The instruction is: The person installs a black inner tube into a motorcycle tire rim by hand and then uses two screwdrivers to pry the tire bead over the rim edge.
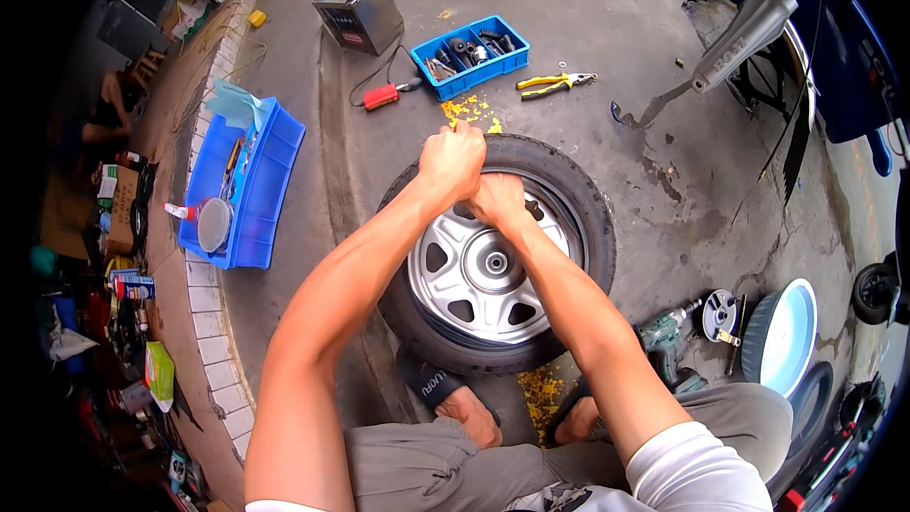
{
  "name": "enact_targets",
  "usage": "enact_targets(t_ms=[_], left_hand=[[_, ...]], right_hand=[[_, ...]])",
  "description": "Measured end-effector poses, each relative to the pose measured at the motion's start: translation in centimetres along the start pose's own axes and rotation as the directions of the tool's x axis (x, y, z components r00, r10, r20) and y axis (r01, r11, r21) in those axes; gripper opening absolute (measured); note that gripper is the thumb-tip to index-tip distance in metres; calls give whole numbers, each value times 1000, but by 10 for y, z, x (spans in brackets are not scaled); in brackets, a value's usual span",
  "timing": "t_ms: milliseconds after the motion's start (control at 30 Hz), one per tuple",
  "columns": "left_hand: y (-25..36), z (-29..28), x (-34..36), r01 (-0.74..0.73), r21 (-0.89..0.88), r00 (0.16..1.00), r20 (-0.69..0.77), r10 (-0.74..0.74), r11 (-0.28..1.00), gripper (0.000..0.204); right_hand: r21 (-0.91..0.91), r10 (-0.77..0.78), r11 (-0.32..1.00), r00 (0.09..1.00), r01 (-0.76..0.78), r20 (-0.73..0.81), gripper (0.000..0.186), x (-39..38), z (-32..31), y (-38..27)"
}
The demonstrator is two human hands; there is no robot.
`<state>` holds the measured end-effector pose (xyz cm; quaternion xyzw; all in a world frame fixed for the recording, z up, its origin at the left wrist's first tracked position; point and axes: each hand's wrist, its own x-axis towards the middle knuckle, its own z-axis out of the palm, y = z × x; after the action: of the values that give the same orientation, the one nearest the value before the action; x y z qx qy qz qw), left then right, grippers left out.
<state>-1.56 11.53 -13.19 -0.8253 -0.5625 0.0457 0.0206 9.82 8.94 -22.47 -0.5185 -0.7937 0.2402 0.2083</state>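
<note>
A wheel with a black tyre point(592, 228) and a silver rim point(464, 275) lies flat on the ground between my feet. At the tyre's far edge my left hand point(453, 159) is closed, its thumb side up. What it grips, if anything, is hidden. Just nearer and to the right, my right hand point(498, 197) is closed against the far part of the rim, its fingers bent down out of sight. The two hands touch or nearly touch. Cut-outs and a round centre hub show on the rim.
Beyond the wheel are a blue divided tray point(474, 85) of sockets, yellow pliers point(556, 84), a red-handled tool point(382, 97) and a battery point(360, 14). A blue bin point(265, 190) stands left. A green drill point(664, 337), brake plate point(722, 315) and basin point(782, 337) are right.
</note>
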Motion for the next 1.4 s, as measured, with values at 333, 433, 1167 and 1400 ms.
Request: enact_targets(t_ms=[333, 433, 1167, 1400], left_hand=[[-35, 35, -1, 90, -10, 991, 105, -89, 996, 44], [-30, 37, 2, 87, 3, 979, 187, -86, 996, 58], [-77, 51, -24, 197, -278, 957, 263, -122, 940, 105], [-89, 62, -6, 53, -189, 939, 343, 15, 980, 87]], right_hand=[[-132, 110, 976, 918, -172, -381, 73, -101, 32, 6], [-88, 181, 973, 940, -215, -290, 73, -101, 34, 15], [121, -248, 951, 936, 284, -250, 32, -64, 74, -30], [-85, -294, 954, 950, 286, -109, 56, -65, 65, -22]])
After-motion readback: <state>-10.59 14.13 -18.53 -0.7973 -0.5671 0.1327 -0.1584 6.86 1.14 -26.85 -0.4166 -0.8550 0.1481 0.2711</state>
